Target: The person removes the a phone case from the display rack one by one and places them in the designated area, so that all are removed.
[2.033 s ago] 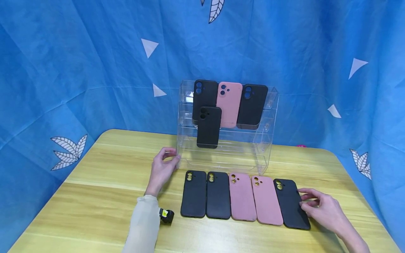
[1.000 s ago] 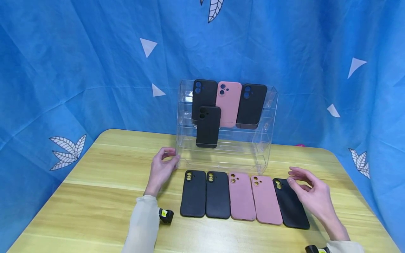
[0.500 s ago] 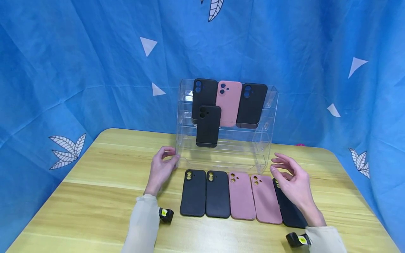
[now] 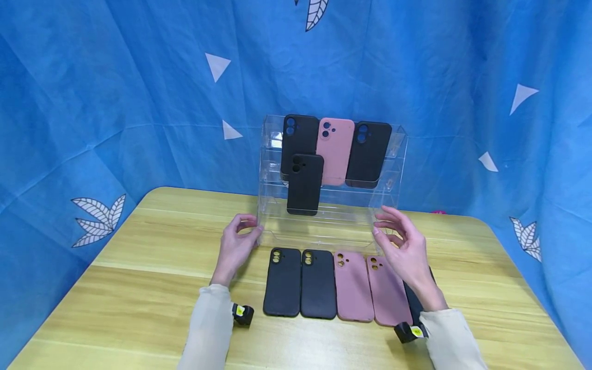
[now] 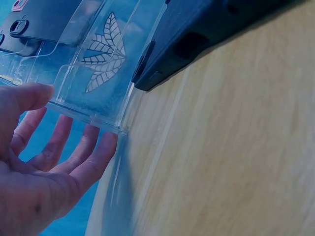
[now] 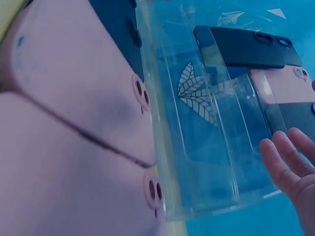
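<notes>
A clear acrylic tiered stand (image 4: 330, 228) sits at the back of the table. Its top tier holds a black case (image 4: 298, 136), a pink case (image 4: 334, 151) and a black case (image 4: 368, 154). One black case (image 4: 304, 185) stands a tier lower. My left hand (image 4: 252, 227) holds the stand's left front corner between thumb and fingers (image 5: 83, 152). My right hand (image 4: 381, 222) hovers with spread fingers (image 6: 288, 160) just off the stand's right front corner (image 6: 231, 196). In front lie two black cases (image 4: 283, 282), two pink cases (image 4: 353, 288) and another black case (image 4: 413, 303), mostly hidden by my right wrist.
The yellow wooden table (image 4: 139, 288) has rounded far corners. A blue cloth backdrop (image 4: 139, 103) hangs close behind and at both sides. Small black wrist cameras (image 4: 242, 314) sit on both sleeves.
My right hand left the rightmost black case and rose up and to the left, to the stand's right front corner. The left hand, the stand and the cases stayed put.
</notes>
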`<state>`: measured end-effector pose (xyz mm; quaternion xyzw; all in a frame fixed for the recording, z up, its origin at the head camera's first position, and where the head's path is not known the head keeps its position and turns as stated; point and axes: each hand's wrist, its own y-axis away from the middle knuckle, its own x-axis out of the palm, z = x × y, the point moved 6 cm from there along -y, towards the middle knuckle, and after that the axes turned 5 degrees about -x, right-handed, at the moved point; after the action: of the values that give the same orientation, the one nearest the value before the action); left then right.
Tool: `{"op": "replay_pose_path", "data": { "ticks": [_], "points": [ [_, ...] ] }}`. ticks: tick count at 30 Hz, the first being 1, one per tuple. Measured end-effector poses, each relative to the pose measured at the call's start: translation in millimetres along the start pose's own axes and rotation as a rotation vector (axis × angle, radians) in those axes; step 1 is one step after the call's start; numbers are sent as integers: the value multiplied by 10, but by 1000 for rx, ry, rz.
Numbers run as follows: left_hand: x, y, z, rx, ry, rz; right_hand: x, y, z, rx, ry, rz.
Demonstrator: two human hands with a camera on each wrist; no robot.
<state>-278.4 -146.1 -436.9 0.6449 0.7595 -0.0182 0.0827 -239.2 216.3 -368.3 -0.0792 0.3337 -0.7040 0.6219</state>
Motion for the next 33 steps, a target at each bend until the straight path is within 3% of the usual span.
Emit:
{"op": "replay_pose_path", "data": {
  "ticks": [19, 33],
  "points": [
    [29, -16, 12, -3, 4, 7, 314, -302, -16, -8, -48, 43],
    [8, -13, 0, -55, -17, -26, 513, -501, -38, -10, -93, 59]
  ]
}}
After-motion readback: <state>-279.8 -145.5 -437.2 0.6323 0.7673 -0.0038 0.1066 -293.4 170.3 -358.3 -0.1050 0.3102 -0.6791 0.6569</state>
